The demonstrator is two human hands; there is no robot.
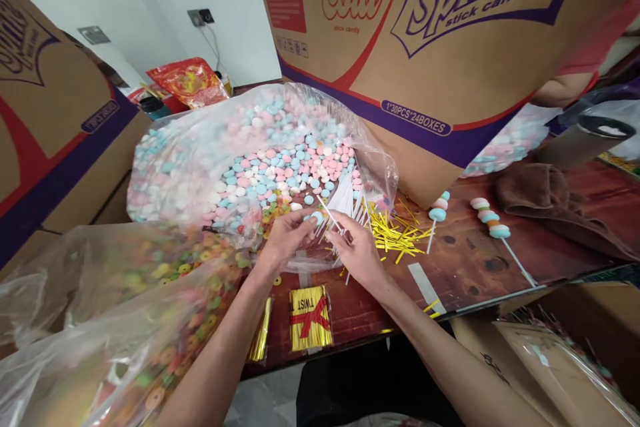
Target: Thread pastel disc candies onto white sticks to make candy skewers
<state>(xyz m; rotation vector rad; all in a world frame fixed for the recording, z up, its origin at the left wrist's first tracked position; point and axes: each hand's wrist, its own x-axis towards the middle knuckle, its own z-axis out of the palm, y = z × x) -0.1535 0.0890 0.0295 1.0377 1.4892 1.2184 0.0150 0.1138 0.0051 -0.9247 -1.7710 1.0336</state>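
Observation:
My left hand [289, 235] pinches a pale blue candy [316, 217] between thumb and fingertips. Close by on the right, my right hand [356, 244] grips a thin white stick [330, 215], its upper end pointing up and left near the candy. Whether stick and candy touch is hard to tell. Beyond both hands, a clear bag [175, 127] spills pink, blue and white candies [285, 170]. White sticks [345, 197] lie in a bundle behind my right hand. Gold twist ties [397, 233] are scattered to its right.
Two candy skewers, one shorter [438, 207] and one longer [491, 219], lie on the right. A bag of ring candies [195, 307] fills the left. A twist-tie pack [310, 319] lies near the front edge. Large cartons [440, 67] stand behind. Someone's arm [565, 88] shows far right.

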